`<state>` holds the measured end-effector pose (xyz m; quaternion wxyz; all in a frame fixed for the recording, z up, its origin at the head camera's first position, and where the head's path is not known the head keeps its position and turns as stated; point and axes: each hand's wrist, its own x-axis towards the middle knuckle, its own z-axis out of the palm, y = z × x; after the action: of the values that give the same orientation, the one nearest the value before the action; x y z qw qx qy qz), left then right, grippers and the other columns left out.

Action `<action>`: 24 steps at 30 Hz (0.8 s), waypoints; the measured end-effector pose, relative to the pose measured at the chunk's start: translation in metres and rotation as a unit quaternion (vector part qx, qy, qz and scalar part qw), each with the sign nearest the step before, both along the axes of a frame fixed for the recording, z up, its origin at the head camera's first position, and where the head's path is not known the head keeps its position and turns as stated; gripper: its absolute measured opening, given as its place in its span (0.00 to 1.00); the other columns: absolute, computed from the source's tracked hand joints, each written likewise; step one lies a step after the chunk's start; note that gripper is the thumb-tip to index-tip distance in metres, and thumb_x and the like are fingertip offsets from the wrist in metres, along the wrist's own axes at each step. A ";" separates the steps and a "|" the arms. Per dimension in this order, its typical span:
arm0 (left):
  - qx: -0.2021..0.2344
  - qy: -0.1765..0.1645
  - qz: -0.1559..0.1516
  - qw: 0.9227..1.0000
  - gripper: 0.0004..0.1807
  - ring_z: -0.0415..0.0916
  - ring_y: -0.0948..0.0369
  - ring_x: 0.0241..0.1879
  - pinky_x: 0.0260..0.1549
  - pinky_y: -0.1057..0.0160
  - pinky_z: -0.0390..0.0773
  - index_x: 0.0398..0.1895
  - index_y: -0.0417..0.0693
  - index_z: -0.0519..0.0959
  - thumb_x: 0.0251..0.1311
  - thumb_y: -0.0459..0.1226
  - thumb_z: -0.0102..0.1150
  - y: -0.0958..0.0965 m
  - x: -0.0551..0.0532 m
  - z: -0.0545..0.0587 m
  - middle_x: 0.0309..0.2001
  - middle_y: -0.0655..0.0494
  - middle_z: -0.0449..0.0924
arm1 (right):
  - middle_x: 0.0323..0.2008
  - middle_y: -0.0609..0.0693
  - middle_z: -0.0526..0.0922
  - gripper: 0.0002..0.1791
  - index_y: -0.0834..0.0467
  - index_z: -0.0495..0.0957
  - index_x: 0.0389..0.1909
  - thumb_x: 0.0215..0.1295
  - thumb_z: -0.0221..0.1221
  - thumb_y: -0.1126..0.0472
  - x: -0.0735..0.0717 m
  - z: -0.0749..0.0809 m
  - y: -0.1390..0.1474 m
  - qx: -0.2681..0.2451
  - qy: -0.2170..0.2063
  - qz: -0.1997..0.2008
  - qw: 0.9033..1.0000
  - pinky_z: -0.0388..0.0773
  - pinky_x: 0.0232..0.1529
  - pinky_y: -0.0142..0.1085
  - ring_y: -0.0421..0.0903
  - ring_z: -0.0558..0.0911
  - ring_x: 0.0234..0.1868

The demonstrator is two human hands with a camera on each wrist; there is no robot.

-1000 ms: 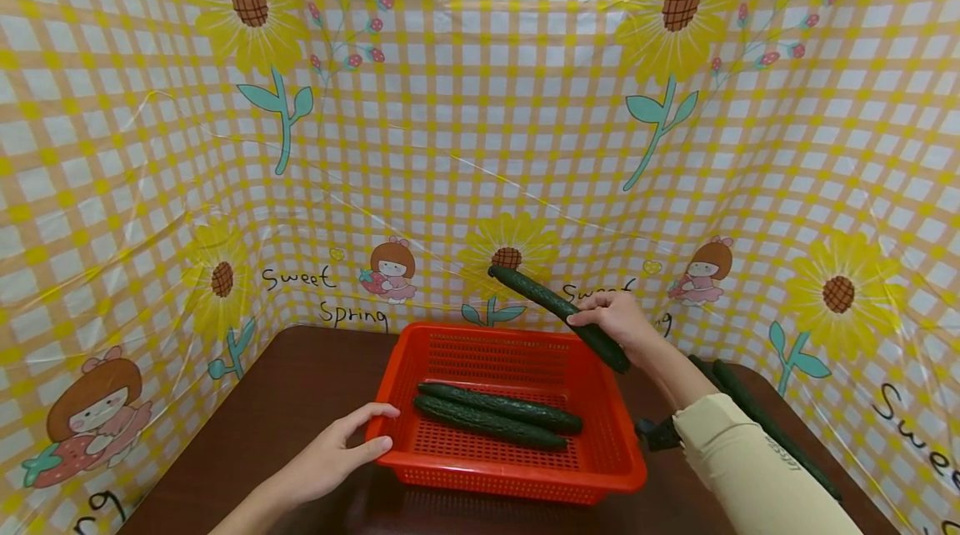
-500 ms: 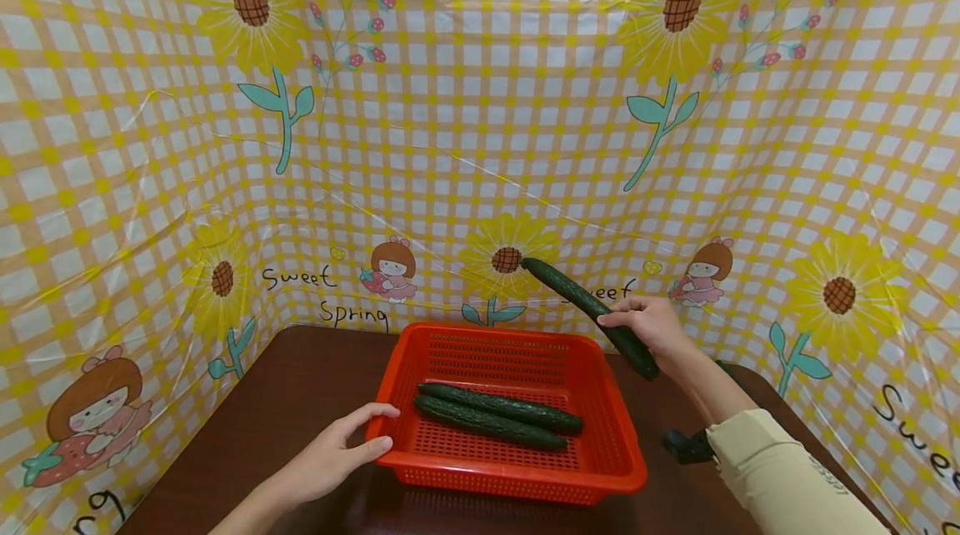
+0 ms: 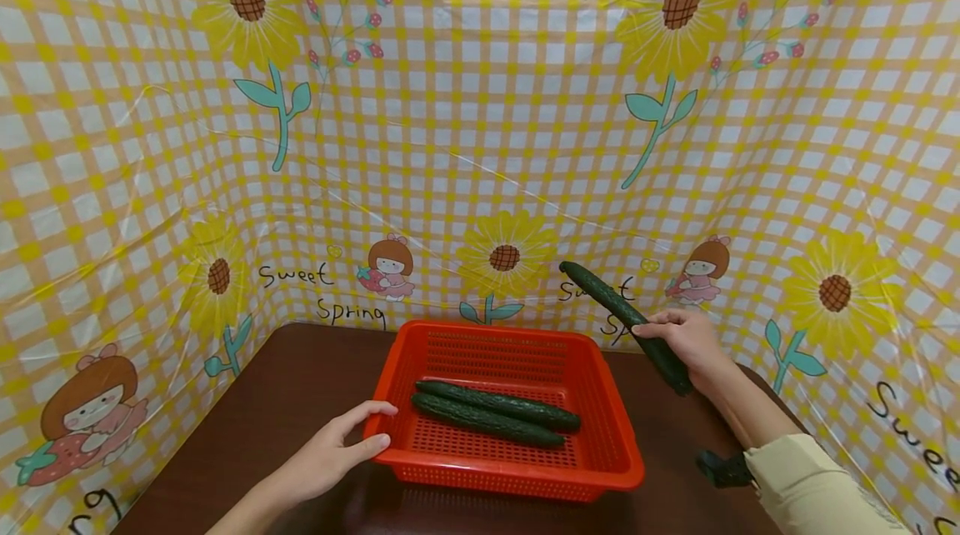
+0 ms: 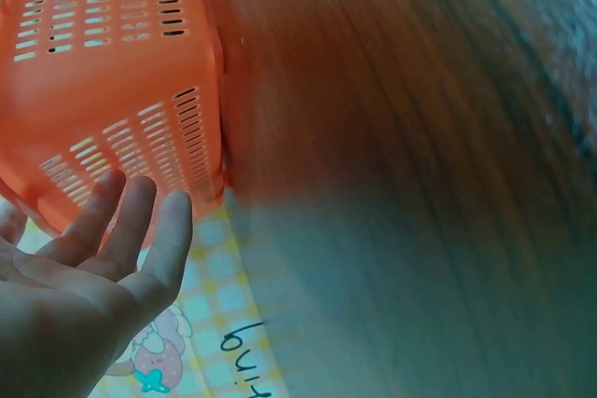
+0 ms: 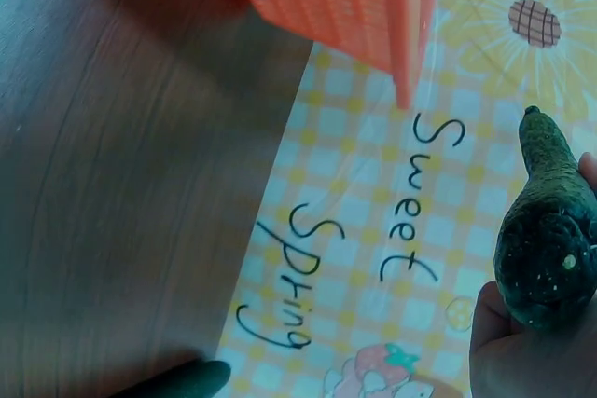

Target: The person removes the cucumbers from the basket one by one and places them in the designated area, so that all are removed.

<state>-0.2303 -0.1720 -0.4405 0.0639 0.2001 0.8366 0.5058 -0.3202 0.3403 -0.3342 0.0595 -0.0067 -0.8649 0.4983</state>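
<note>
In the head view, my right hand (image 3: 686,343) grips a long dark green cucumber (image 3: 600,289) near its lower end. It slants up to the left, raised to the right of a red plastic basket (image 3: 517,477). The right wrist view shows this cucumber (image 5: 550,249) end-on, a thumb under it. Two cucumbers (image 3: 487,418) lie side by side on the basket floor. At the basket's left rim rests my left hand (image 3: 330,452), with index finger and thumb on the edge. Its other fingers (image 4: 173,230) extend loosely along the slotted outer wall in the left wrist view.
The basket stands on a dark brown table (image 3: 300,377). Another cucumber's end (image 5: 201,377) shows at the bottom of the right wrist view. A checked, flower-printed cloth (image 3: 480,118) surrounds the table's back and sides. A black device (image 3: 723,468) sits by my right wrist.
My right hand has carried the cucumber rightward and slightly down, from over the basket's right side to beyond it. My left hand stays at the rim, and the two cucumbers in the basket have not moved.
</note>
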 end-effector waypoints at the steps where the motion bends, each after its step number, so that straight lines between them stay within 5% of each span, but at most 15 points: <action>1: 0.000 0.000 0.000 1.000 0.23 0.59 0.45 0.71 0.62 0.39 0.63 0.65 0.53 0.73 0.72 0.49 0.57 0.000 0.000 0.000 0.66 0.50 0.72 | 0.33 0.43 0.82 0.18 0.62 0.83 0.45 0.63 0.68 0.52 0.002 0.000 0.003 -0.006 -0.002 0.000 1.000 0.82 0.34 0.40 0.45 0.82 0.30; 5: 0.002 0.000 0.000 1.000 0.22 0.58 0.44 0.72 0.63 0.38 0.62 0.65 0.52 0.73 0.72 0.48 0.56 0.000 0.000 0.000 0.67 0.50 0.72 | 0.29 0.41 0.81 0.14 0.59 0.84 0.43 0.63 0.69 0.54 0.007 -0.003 0.012 -0.034 -0.005 -0.008 0.999 0.83 0.33 0.41 0.46 0.83 0.27; 11: 0.007 0.007 -0.001 1.000 0.22 0.60 0.46 0.70 0.63 0.40 0.63 0.65 0.52 0.73 0.72 0.47 0.56 -0.001 -0.002 -0.002 0.66 0.50 0.73 | 0.36 0.37 0.80 0.25 0.65 0.82 0.52 0.62 0.69 0.51 0.016 -0.007 0.021 -0.015 -0.003 -0.044 0.999 0.83 0.34 0.39 0.41 0.81 0.30; 16: 0.008 0.011 -0.003 1.000 0.22 0.61 0.47 0.69 0.62 0.42 0.64 0.65 0.52 0.73 0.72 0.47 0.56 -0.001 -0.003 -0.003 0.65 0.50 0.73 | 0.54 0.58 0.79 0.32 0.69 0.78 0.57 0.64 0.68 0.48 0.020 -0.014 0.032 0.013 -0.012 -0.050 0.999 0.82 0.36 0.40 0.42 0.79 0.35; 21: 0.005 0.010 -0.003 1.000 0.21 0.61 0.47 0.70 0.62 0.41 0.64 0.65 0.52 0.73 0.72 0.47 0.56 -0.001 -0.003 -0.005 0.65 0.50 0.73 | 0.41 0.44 0.82 0.25 0.64 0.84 0.48 0.61 0.70 0.48 0.023 -0.020 0.041 0.005 0.001 -0.073 0.997 0.82 0.34 0.40 0.41 0.79 0.33; 24: 0.006 0.009 -0.003 1.000 0.22 0.61 0.47 0.70 0.63 0.41 0.63 0.65 0.53 0.73 0.72 0.47 0.56 -0.002 -0.003 -0.005 0.66 0.50 0.73 | 0.44 0.52 0.83 0.23 0.64 0.86 0.45 0.61 0.70 0.48 0.026 -0.024 0.047 0.023 0.007 -0.085 0.996 0.81 0.33 0.38 0.46 0.79 0.40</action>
<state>-0.2333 -0.1738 -0.4457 0.0567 0.2074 0.8337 0.5087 -0.2942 0.3877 -0.3583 0.1080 -0.0754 -0.8722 0.4710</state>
